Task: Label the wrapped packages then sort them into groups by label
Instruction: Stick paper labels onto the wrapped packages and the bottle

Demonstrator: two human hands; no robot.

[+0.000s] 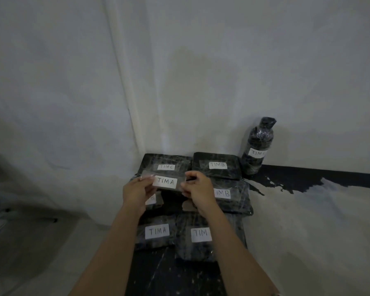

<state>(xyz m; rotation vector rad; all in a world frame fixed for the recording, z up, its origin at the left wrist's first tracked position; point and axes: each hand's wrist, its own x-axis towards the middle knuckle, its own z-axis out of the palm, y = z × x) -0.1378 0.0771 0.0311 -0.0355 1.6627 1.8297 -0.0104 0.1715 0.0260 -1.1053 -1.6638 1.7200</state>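
Note:
A strip of clear tape with a white paper label reading TIMA (165, 182) is stretched between my hands above the packages. My left hand (137, 192) pinches its left end and my right hand (198, 189) pinches its right end. Below lie several black wrapped packages: one labelled TIMC (166, 162), two labelled TIMB (217, 165) (233, 197), one labelled TIMA (157, 231), and one whose label reads TIM (201, 235) with the rest hidden by my right arm. A package under my hands is mostly hidden.
A black wrapped bottle (257, 146) with a partly readable label stands at the back right against the wall. The packages lie on a dark mat (169, 274) on the pale floor. A metal chair leg (0, 218) shows at the far left.

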